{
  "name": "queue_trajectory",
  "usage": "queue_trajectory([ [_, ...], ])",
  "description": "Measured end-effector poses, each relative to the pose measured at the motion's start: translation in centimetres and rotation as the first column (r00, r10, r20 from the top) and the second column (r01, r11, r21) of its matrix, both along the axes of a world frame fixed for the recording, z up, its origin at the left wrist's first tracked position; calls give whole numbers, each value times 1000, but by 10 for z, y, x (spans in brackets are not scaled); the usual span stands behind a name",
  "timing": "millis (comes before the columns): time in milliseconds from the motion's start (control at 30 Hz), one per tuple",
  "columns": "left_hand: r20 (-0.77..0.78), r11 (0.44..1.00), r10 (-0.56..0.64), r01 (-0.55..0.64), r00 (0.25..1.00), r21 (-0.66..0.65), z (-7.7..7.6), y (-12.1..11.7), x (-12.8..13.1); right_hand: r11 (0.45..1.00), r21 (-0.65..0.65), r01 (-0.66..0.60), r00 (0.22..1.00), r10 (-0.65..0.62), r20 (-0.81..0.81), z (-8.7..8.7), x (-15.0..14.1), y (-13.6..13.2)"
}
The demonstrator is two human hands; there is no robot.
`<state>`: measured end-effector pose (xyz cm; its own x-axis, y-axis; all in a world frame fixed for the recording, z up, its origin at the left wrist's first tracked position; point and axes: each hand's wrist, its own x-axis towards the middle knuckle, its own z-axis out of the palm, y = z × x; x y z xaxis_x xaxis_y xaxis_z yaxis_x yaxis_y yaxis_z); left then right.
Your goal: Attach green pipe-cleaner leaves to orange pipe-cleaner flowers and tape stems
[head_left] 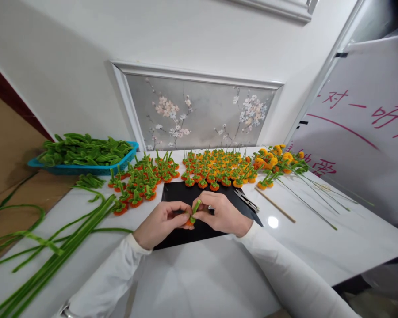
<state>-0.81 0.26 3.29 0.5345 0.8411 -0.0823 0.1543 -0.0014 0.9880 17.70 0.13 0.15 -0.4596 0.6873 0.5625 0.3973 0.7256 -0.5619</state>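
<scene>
Over the black mat point(175, 236), my left hand point(164, 223) pinches a small orange pipe-cleaner flower point(188, 224) with a green base. My right hand point(222, 213) is closed on the green pipe cleaner point(197, 206) that sticks up from that flower. Both sets of fingertips meet at the flower and partly hide it. Thread snips point(247, 201) lie on the mat's right part, just beyond my right hand. Behind the mat stand several rows of finished-looking orange and yellow flower heads point(215, 170), green stems pointing up.
A blue basket point(86, 168) of green leaf pieces sits back left. Long green pipe cleaners point(63, 243) spread over the left side of the white table point(205, 282). To the right lie a wooden stick point(275, 204) and stemmed yellow flowers point(278, 159). A wall stands behind.
</scene>
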Motion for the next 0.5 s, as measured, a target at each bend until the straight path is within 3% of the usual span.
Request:
queue_trajectory([
  [167, -23, 992, -83, 80, 996, -97, 2, 0, -4, 988, 136, -74, 986, 52, 159, 3, 3, 0],
  [267, 30, 975, -99, 103, 995, -197, 2, 0, -7, 978, 188, -87, 986, 58, 154, 3, 2, -1],
  [400, 155, 947, -122, 162, 980, -276, 3, -2, -7, 981, 141, -132, 991, 124, 58, 6, -3, -5],
  [500, 156, 939, -146, 186, 977, -289, 5, -3, -7, 983, 100, -154, 988, 154, 9, 8, -6, -9],
])
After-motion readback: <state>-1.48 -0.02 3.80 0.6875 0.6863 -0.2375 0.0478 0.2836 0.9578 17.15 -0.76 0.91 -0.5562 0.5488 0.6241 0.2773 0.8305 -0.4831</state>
